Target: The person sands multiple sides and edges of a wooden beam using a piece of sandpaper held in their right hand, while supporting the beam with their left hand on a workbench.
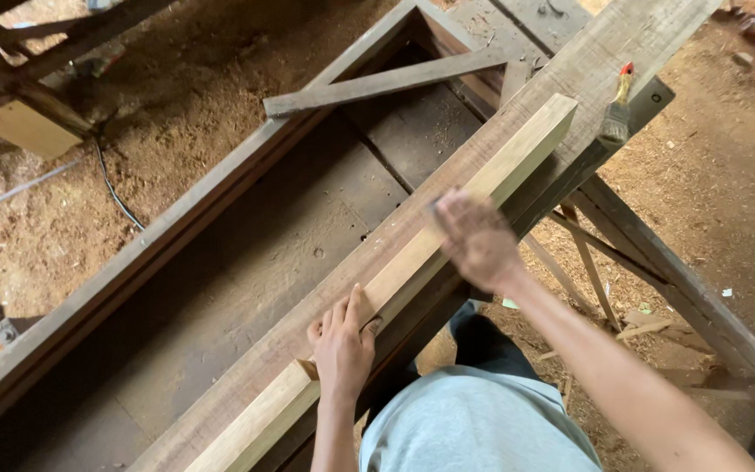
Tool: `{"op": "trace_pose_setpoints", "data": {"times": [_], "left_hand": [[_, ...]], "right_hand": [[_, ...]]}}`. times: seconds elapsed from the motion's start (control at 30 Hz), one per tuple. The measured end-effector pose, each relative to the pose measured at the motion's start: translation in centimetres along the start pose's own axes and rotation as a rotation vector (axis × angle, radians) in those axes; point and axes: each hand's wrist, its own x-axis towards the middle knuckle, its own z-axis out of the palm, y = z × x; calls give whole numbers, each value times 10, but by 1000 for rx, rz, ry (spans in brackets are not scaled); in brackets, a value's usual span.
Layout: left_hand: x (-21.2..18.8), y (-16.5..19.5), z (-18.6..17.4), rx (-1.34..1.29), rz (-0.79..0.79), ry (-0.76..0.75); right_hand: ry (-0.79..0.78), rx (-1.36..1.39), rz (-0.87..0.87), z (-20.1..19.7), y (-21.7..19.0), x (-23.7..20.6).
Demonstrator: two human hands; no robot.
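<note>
Sawdust (176,114) covers the ground on both sides of a long rough plank (570,79) that runs from about seven o'clock up toward one o'clock across the view. A pale planed wood strip (500,175) lies flat on that plank, following the same line, its squared far end stopping near the upper middle. The left hand (342,350) rests palm down on the strip at about six o'clock, fingers spread and pressing, not curled around it. The right hand (478,236) is over the strip just past centre, blurred; something dark seems to be under its fingers, but whether it is grasping anything cannot be told. A paintbrush (615,109) with a red-tipped handle lies on the plank's edge at about two o'clock, well apart from both hands. To the left of the plank sits a long dark wooden frame (220,262) with a diagonal brace (386,83) across its far corner at twelve o'clock. A black cable (115,192) trails over the sawdust at ten o'clock. Slanted legs of a trestle (657,271) stand below the plank at four o'clock. Nothing lies on the strip between the two hands.
</note>
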Motion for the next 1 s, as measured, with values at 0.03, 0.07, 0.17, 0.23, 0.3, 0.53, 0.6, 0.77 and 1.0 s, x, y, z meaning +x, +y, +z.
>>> {"op": "trace_pose_setpoints", "data": {"times": [0.03,0.07,0.17,0.23,0.3,0.53,0.6,0.77,1.0], "left_hand": [[-4,1,2,-15,1,6],[-7,2,4,-27,3,17],[-17,8,11,-3,2,30],[-21,16,13,29,-21,28],[-20,29,12,60,-64,16],[39,142,36,172,-33,137],[70,179,66,181,13,196],[115,199,120,240,-97,395],[132,181,108,311,-114,355]], "right_hand": [[-15,-27,53,-2,14,1],[-26,-58,132,-3,27,0],[-164,-65,333,-3,31,-11],[-398,16,422,-1,16,-23],[75,111,-7,3,7,-36],[-99,88,40,4,145,-40],[-75,20,160,-4,194,-35],[-84,130,266,-8,223,-32],[-34,253,-63,-10,195,-19]]}}
